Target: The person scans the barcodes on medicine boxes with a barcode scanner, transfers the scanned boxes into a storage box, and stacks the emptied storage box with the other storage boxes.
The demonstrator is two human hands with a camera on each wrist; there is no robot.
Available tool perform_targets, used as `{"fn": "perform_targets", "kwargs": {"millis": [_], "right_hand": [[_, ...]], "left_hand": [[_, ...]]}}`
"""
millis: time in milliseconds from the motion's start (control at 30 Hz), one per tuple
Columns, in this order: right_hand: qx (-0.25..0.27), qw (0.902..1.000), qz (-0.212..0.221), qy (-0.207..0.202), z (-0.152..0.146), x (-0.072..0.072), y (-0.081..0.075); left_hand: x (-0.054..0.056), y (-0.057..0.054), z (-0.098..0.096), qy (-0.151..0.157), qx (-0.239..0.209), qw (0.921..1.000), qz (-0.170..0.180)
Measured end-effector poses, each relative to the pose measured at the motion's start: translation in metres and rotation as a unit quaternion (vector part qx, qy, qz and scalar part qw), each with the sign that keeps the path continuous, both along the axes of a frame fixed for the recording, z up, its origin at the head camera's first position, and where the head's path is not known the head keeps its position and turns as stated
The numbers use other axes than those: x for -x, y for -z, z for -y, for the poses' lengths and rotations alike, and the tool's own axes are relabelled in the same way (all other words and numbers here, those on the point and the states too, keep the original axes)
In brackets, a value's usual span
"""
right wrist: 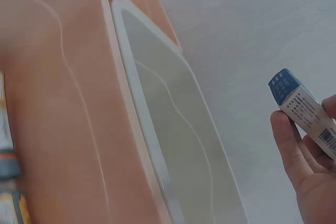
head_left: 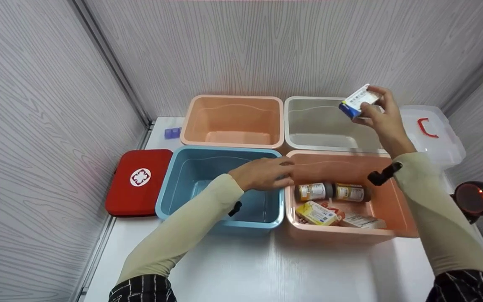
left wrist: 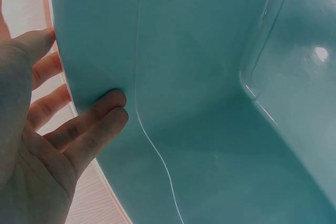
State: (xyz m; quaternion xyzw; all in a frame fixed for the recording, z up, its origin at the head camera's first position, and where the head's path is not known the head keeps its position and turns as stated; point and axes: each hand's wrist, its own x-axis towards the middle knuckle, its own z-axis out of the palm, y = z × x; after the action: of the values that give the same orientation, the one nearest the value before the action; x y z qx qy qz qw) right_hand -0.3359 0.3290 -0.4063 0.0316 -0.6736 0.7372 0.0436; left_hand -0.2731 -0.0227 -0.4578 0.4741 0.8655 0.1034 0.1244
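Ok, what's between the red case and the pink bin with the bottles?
The blue bin stands between them in the head view, the left hand over its rim.

Place: you are in a booth-like work area;
Walls (head_left: 241,46): wood-grain panels, enclosing your white table (head_left: 241,268) on three sides;
Layout: plastic bins (head_left: 219,224) before you, in two rows;

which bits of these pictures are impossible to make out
Head view: lettering on the held medicine box, too small to read.
Head view: right end of the purple case, hidden by the rear peach bin.
Right wrist view: bottles, cut off by the left edge.
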Motion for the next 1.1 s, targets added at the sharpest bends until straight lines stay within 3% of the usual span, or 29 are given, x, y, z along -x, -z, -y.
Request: {"fn": "perform_targets", "kwargs": {"millis": [333,567,867,1100], "right_hand": [[-0.028,0.9983,0.03,-0.041,0.084,0.031,0.013],[-0.095,0.9918,0.026,-0.081,0.13,0.043,0.029],[-0.182,0.9734,0.002,-0.14,0.164,0.05,0.047],[-0.183,0.9638,0.002,-0.194,0.171,0.054,0.058]], "left_hand": [[-0.002,-0.001,0.001,-0.014,0.012,0.9998,0.005],[-0.004,-0.003,0.001,-0.017,0.011,0.9998,0.004],[-0.006,-0.003,0.001,-0.012,0.017,0.9998,-0.003],[-0.007,-0.002,0.002,-0.003,0.007,1.0,0.0]]}}
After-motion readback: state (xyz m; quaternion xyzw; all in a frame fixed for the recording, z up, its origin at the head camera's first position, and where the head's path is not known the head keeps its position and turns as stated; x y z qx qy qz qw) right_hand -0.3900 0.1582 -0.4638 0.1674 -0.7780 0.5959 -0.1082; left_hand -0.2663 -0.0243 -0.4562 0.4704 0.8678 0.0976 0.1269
